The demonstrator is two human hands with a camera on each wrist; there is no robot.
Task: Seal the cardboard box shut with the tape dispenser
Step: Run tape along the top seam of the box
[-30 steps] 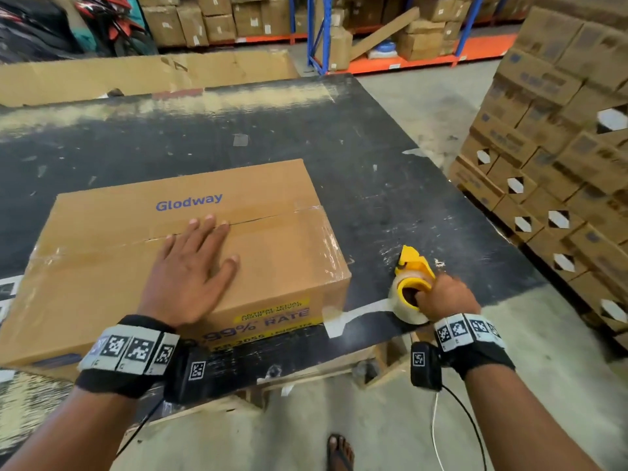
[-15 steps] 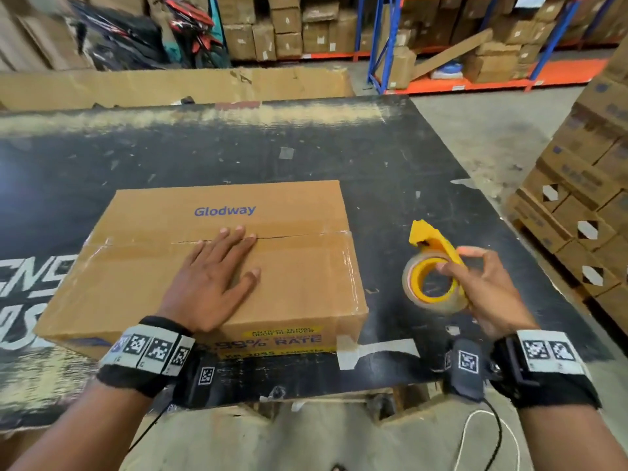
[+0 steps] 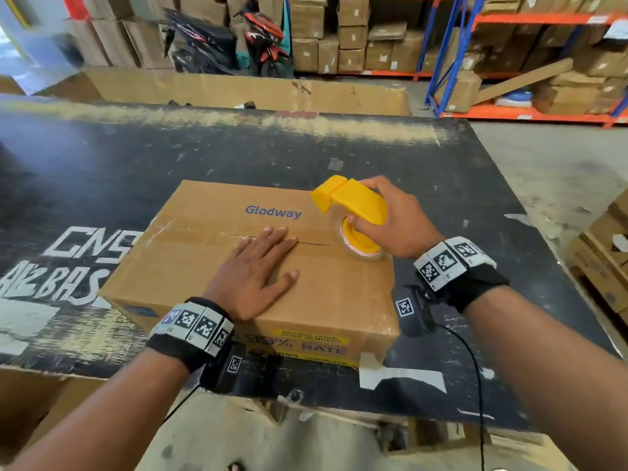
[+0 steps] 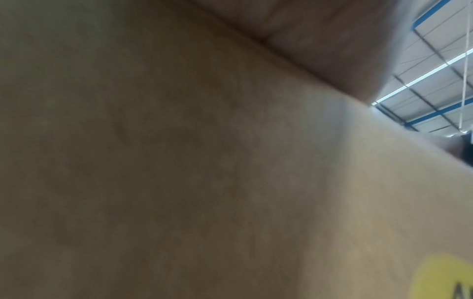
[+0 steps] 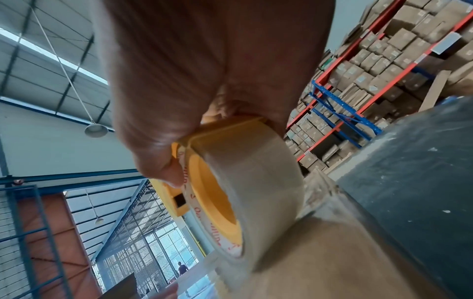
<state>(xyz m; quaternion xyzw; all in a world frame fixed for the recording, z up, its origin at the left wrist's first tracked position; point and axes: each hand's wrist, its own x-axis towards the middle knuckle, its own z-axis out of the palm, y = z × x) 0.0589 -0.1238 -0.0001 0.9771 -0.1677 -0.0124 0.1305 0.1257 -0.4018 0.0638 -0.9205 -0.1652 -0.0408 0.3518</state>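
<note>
A brown cardboard box (image 3: 210, 266) marked "Glodway" lies on the black table (image 3: 458, 185), its top flaps closed along a centre seam. My left hand (image 3: 258, 270) lies flat on the lid, fingers straight, fingertips at the seam. My right hand (image 3: 390, 219) grips the yellow tape dispenser (image 3: 353, 202) with its clear tape roll (image 3: 360, 249) set down on the seam near the box's right end. In the right wrist view the tape roll (image 5: 258, 186) rests on the cardboard (image 5: 332, 263) under my right hand (image 5: 179, 91). The left wrist view shows only the box side (image 4: 179, 161), close up.
A long flattened cardboard sheet (image 3: 238, 90) runs along the table's far edge. Stacked cartons (image 3: 605, 253) stand at the right. Blue and orange shelving (image 3: 509, 62) with boxes and parked scooters (image 3: 231, 42) fill the background. A white tape scrap (image 3: 401, 379) sticks to the table's near edge.
My right hand lifted the dispenser from the table's near right edge, carried it left over the box and set the roll on the seam. The left hand stayed flat on the lid.
</note>
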